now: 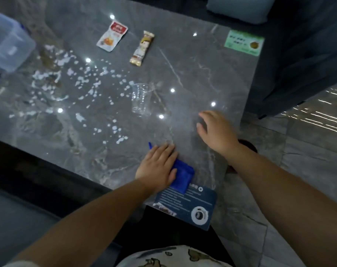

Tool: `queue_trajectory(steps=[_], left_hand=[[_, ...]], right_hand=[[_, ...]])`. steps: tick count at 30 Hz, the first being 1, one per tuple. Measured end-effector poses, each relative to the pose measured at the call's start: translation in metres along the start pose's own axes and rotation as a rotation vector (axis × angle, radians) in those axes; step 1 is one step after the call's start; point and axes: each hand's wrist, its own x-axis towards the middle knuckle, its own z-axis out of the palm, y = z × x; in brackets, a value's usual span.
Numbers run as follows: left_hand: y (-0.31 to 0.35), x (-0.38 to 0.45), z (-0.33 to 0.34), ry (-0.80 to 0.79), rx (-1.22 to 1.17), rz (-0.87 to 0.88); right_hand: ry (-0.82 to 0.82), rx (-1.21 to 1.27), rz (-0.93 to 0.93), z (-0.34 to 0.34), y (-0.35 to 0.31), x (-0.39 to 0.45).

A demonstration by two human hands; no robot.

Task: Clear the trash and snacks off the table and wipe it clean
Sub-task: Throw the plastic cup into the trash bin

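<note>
My left hand (pixel 158 166) lies flat on a blue cloth (pixel 184 175) near the front edge of the grey marble table (pixel 202 74). My right hand (pixel 215 130) hovers over the table's right side with relaxed fingers and holds nothing. A clear plastic cup (pixel 141 98) stands in the middle. Behind it lie a red-and-white snack packet (pixel 112 36) and a gold snack bar (pixel 142 48). White spilled splatter (pixel 71 83) covers the left half of the table.
A clear plastic box (pixel 7 43) sits at the far left. A green sticker (pixel 244 42) marks the far right corner and a dark blue label (pixel 187 205) the near corner. A dark sofa (pixel 302 54) stands to the right, with tiled floor beside it.
</note>
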Motion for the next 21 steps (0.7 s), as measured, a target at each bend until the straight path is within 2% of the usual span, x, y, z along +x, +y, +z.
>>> queue_trajectory(steps=[3, 7, 11, 16, 21], left_hand=[[-0.001, -0.001, 0.005, -0.016, -0.002, 0.010], [-0.003, -0.001, 0.008, 0.005, -0.009, 0.019], [-0.004, -0.001, 0.013, 0.059, -0.032, 0.035], [-0.006, -0.001, 0.019, 0.069, -0.053, 0.045], [-0.007, 0.001, 0.020, 0.064, -0.050, 0.059]], right_hand=[[-0.008, 0.026, -0.032, 0.009, -0.031, 0.042], [-0.052, 0.120, 0.017, 0.022, -0.073, 0.093], [-0.136, 0.229, 0.157, 0.038, -0.106, 0.125], [-0.134, 0.351, 0.330, 0.051, -0.135, 0.144], [-0.136, 0.422, 0.408, 0.056, -0.153, 0.152]])
